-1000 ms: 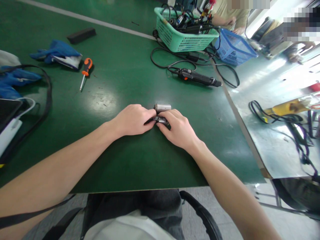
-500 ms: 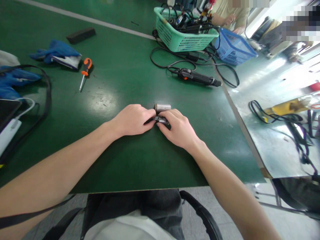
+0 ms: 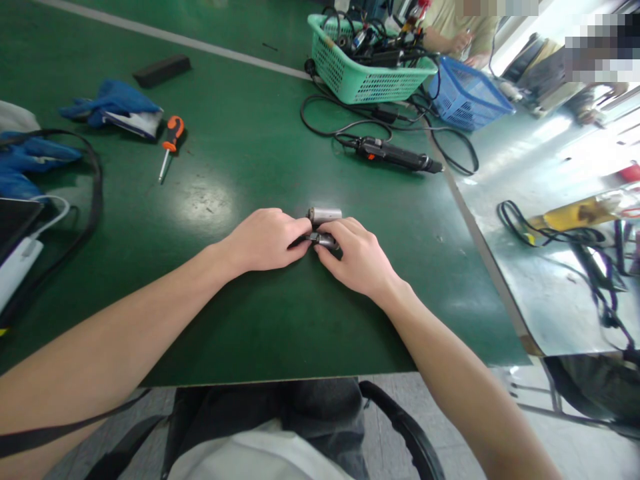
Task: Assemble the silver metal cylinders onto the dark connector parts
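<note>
Close together on the green tabletop (image 3: 280,320), both my hands grip a small dark metal part (image 3: 326,241). My left hand (image 3: 275,240) pinches its left end between thumb and fingers, which cover much of that end. Around the rounded right end, the thumb and fingers of my right hand (image 3: 355,257) are closed. Just beyond the fingertips lies a silver metal cylinder (image 3: 326,215) on its side. I cannot make out exactly what kind of part I am holding.
An orange-and-black screwdriver (image 3: 171,137), blue gloves (image 3: 120,107) and a dark block (image 3: 163,70) lie at the left. A black electric screwdriver (image 3: 395,155) with its cord lies ahead right, before a green basket (image 3: 370,80) and a blue basket (image 3: 470,97). A person sits beyond.
My hands and the metal part stay practically in place. In the background, the other person's hands have shifted slightly.
</note>
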### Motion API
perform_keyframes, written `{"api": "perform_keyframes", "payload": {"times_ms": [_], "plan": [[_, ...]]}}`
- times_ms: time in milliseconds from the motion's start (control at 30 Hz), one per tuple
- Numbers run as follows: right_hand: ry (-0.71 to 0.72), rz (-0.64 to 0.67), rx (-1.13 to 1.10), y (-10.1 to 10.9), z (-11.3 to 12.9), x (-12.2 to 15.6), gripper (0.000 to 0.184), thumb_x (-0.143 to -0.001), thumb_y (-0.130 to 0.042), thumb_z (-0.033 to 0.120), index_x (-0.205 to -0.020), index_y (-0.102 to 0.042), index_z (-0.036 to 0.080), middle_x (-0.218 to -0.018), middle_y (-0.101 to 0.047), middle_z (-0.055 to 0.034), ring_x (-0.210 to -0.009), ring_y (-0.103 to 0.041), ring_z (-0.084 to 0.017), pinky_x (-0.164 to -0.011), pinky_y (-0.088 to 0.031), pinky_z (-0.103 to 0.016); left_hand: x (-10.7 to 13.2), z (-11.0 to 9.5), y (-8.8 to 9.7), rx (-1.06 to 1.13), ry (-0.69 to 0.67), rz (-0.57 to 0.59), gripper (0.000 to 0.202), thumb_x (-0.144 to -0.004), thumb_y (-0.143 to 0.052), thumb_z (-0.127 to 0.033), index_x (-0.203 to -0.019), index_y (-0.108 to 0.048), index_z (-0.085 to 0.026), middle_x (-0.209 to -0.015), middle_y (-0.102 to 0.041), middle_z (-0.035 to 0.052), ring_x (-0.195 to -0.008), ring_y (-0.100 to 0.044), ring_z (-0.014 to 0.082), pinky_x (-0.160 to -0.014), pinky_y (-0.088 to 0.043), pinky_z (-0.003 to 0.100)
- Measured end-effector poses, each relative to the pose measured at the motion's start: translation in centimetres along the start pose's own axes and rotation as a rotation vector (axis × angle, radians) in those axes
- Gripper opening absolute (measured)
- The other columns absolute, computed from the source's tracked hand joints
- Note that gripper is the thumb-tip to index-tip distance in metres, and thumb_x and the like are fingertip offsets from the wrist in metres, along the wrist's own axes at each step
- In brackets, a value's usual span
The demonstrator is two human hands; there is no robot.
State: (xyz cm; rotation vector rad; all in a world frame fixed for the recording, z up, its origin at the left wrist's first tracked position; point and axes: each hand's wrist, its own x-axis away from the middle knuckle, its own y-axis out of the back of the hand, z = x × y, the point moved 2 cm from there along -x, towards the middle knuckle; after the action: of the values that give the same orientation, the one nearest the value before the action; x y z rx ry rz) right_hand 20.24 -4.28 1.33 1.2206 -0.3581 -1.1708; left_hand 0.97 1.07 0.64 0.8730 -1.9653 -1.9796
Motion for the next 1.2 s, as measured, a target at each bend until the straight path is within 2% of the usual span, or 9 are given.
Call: {"api": "perform_keyframes", "payload": {"times_ms": [1200], "plan": [[-0.025, 0.018, 0.001, 0.05, -0.15, 0.03, 0.016, -0.094, -0.060, 0.024, -0.110, -0.063, 0.022, -0.108, -0.071, -0.0102, -0.101, -0.063, -0.028, -0.091, -0.053, -0.043, 0.05, 0.07, 0.02, 0.012, 0.058, -0.004, 0.026, -0.098, -0.046, -0.037, -0.100, -0.065, -0.018, -0.073, -0.069, 0.0048, -0.067, -0.065, 0.0216, -0.062, -0.042, 0.033]]}}
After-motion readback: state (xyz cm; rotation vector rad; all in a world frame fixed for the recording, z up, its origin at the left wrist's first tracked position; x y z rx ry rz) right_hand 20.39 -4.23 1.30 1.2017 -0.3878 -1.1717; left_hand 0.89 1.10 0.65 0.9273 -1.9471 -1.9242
